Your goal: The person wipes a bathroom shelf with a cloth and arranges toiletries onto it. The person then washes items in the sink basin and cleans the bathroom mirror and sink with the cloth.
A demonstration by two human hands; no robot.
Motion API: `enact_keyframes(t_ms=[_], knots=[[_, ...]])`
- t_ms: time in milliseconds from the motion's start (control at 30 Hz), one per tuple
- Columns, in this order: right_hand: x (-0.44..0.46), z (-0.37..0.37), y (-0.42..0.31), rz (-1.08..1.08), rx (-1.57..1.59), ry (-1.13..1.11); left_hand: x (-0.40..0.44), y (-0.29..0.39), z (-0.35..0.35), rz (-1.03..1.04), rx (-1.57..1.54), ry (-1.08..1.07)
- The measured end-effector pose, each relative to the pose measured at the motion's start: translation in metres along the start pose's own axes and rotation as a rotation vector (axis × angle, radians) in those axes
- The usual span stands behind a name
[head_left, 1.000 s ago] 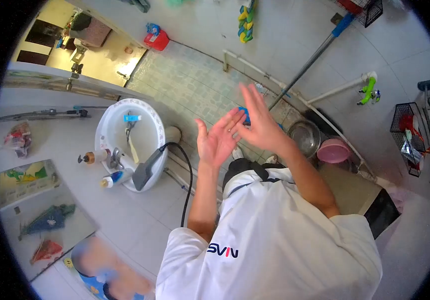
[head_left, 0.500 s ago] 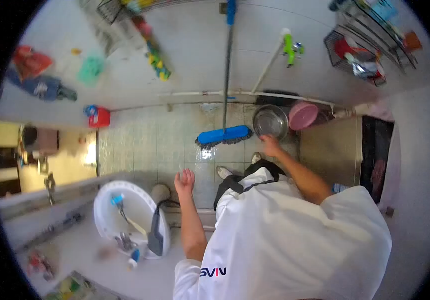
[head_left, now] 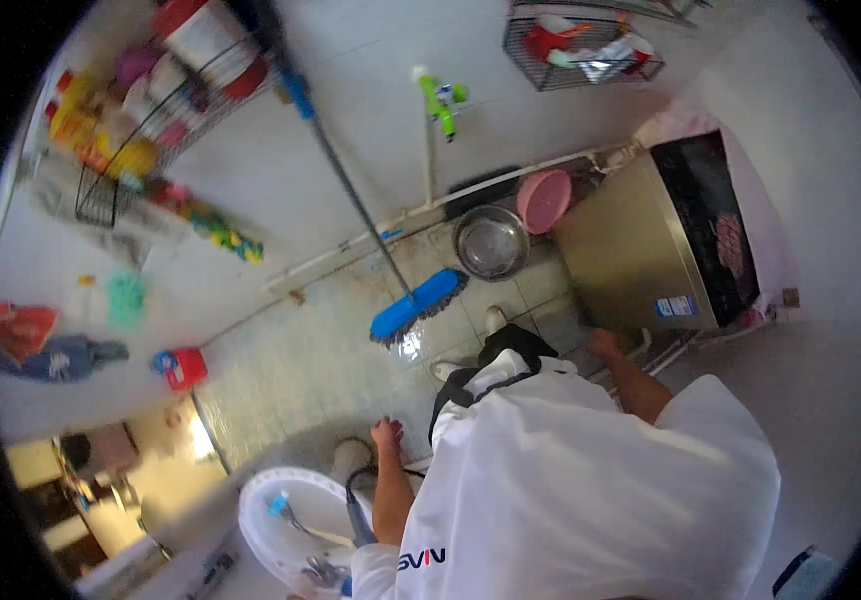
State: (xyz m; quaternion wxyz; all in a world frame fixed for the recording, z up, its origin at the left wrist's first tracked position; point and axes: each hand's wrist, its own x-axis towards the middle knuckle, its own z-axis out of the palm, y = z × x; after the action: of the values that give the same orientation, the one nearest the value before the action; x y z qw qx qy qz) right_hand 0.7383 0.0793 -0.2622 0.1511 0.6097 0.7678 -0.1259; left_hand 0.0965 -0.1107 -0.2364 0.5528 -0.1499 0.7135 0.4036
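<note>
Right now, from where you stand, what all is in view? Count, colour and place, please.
Mop: one, blue head, grey fringe, on floor
Metal basin: one, silver, by wall
Plastic basin: one, pink, beside it
Box-shaped appliance: one, gold-toned, black top, right
Tap: one, green and silver, on wall
Wire baskets: two, black, on wall, holding blurred items
Container: one, red, far left
Sink: one, white, lower left
Hanging things: several, mixed colours, left wall, too blurred to name
Shoes: two, pale, on floor
Left hand: one, near sink
Right hand: one, near appliance
</note>
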Motion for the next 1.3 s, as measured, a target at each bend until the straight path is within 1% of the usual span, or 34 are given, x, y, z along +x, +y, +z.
enact_keyframes(t_ms=[33,67,133,200,233,300,367,400,433,500,533,600,633,667,700,767,800,833,867,900,933,1000,1033,1067,1100,1133,1167,1200,1267,1300], knots=[[0.002,-0.032,-0.021,0.088,0.171,-0.1,-0.007,0.009,0.006,0.019,0.073,-0.01],[0.007,-0.085,-0.058,0.197,0.368,-0.219,-0.013,0.02,0.012,0.039,0.15,-0.019],[0.004,-0.2,-0.126,0.352,0.626,-0.391,-0.019,0.043,0.026,0.06,0.241,-0.07],[0.014,-0.163,-0.123,0.312,0.613,-0.09,-0.021,0.066,0.046,0.076,0.348,-0.13],[0.015,-0.168,-0.127,0.309,0.652,-0.047,-0.022,0.076,0.055,0.09,0.358,-0.117],[0.006,-0.164,-0.122,0.347,0.706,0.01,-0.017,0.093,0.072,0.089,0.397,-0.123],[-0.003,-0.156,-0.115,0.44,0.843,-0.132,-0.013,0.108,0.086,0.101,0.458,-0.191],[-0.014,-0.148,-0.112,0.46,0.861,-0.117,-0.014,0.115,0.096,0.114,0.475,-0.235],[-0.031,-0.138,-0.11,0.525,0.984,0.043,-0.015,0.12,0.103,0.122,0.491,-0.247],[-0.045,-0.138,-0.082,0.591,1.101,0.215,-0.026,0.13,0.117,0.167,0.499,-0.269],[-0.046,-0.143,-0.054,0.706,0.902,0.371,-0.029,0.134,0.12,0.169,0.503,-0.272],[-0.042,-0.173,0.003,0.902,0.483,0.654,-0.036,0.141,0.119,0.194,0.47,-0.207],[-0.051,-0.229,0.023,0.871,0.609,0.792,-0.039,0.143,0.114,0.209,0.471,-0.221],[-0.038,-0.225,0.075,0.973,0.465,0.877,-0.046,0.145,0.113,0.193,0.46,-0.176],[-0.032,-0.249,0.113,0.883,0.215,1.094,-0.047,0.145,0.111,0.177,0.446,-0.131],[-0.032,-0.33,0.144,0.828,0.093,1.102,-0.053,0.137,0.092,0.157,0.427,-0.08],[-0.02,-0.332,0.17,0.822,0.106,1.103,-0.054,0.132,0.079,0.158,0.412,-0.091],[-0.012,-0.335,0.201,0.796,0.04,0.959,-0.057,0.126,0.065,0.13,0.381,-0.107],[-0.008,-0.333,0.228,0.764,-0.025,0.814,-0.061,0.121,0.06,0.114,0.407,-0.038],[0.002,-0.322,0.251,0.64,-0.108,0.71,-0.067,0.116,0.059,0.096,0.431,0.035],[0.01,-0.311,0.272,0.618,-0.103,0.712,-0.072,0.113,0.053,0.096,0.414,0.048],[0.037,-0.3,0.311,0.511,-0.024,0.55,-0.083,0.107,0.054,-0.029,0.253,0.108],[0.056,-0.296,0.323,0.58,-0.069,0.615,-0.092,0.101,0.059,0.015,0.277,0.158],[0.082,-0.301,0.331,0.536,-0.06,0.618,-0.101,0.097,0.064,0.055,0.304,0.21],[0.106,-0.306,0.337,0.601,-0.079,0.734,-0.093,0.093,0.053,0.081,0.074,0.005],[0.123,-0.312,0.343,0.675,-0.097,0.853,-0.129,0.095,0.095,0.152,0.263,0.176],[0.143,-0.345,0.341,0.421,-0.139,1.047,-0.125,0.095,0.1,0.143,0.28,0.117],[0.163,-0.372,0.325,0.297,0.034,1.082,-0.14,0.091,0.12,0.273,0.297,0.072],[0.192,-0.418,0.267,0.038,0.435,1.143,-0.143,0.099,0.155,0.251,0.414,0.021],[0.201,-0.413,0.251,0.114,0.443,1.029,-0.139,0.109,0.17,0.248,0.498,0.006]])
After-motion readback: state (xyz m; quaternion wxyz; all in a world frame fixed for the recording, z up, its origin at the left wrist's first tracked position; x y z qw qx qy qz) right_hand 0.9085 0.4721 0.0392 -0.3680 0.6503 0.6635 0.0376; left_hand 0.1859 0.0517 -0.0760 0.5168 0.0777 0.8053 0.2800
